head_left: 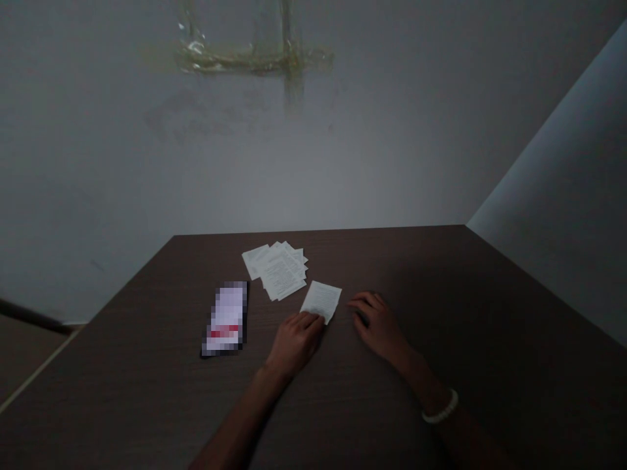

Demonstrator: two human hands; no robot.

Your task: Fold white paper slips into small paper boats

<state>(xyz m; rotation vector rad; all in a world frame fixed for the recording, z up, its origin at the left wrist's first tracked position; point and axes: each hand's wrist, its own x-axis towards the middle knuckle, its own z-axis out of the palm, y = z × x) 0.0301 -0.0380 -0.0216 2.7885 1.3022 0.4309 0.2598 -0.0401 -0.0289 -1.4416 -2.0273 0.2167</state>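
Observation:
My left hand [296,339] is closed on the near edge of a small sheet of printed paper [322,299], its fingers curled over the bottom of the sheet. Just right of that sheet, my right hand [377,326] rests low over the table with fingers and thumb apart, holding nothing. A gap separates its fingertips from the paper. Farther back and to the left lies a fanned, overlapping pile of similar printed sheets [281,271]. The text on them is too small to read.
Left of my left hand, a phone [226,318] lies on the table, its lit screen blurred into blocks. The dark brown wooden table [392,254] reaches back to a grey wall [392,130] marked with yellowed tape [245,62]. A bracelet [441,408] circles my right wrist.

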